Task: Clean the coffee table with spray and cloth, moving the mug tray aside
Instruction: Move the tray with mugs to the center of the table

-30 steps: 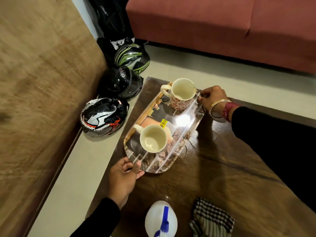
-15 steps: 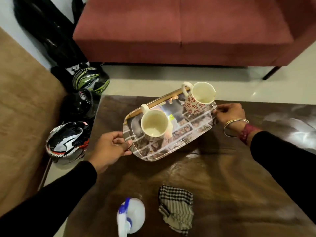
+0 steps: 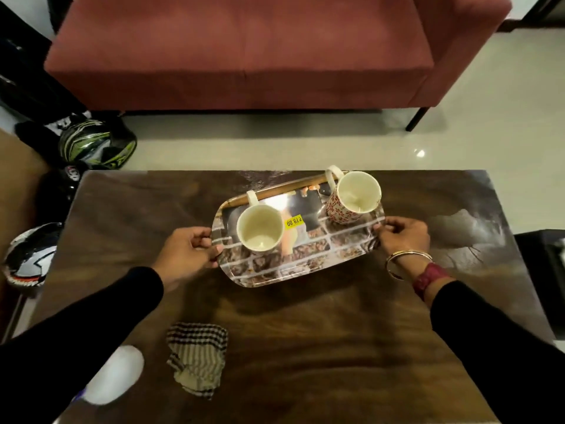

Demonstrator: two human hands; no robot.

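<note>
A glossy printed tray sits over the far middle of the dark wooden coffee table. It carries a plain cream mug on the left and a red-patterned mug on the right, both upright. My left hand grips the tray's left end and my right hand grips its right end. A checked cloth lies crumpled on the table near me. The white spray bottle stands at the near left, partly hidden by my left sleeve.
A red sofa stands across the pale floor beyond the table. Three helmets lie on the floor at the left: green-black, black, white-black. A dark object sits at the table's right edge.
The tray, held at both ends, has swung from the table's left corner toward its far middle, turning nearly square to me. My view has turned right, toward the sofa.
</note>
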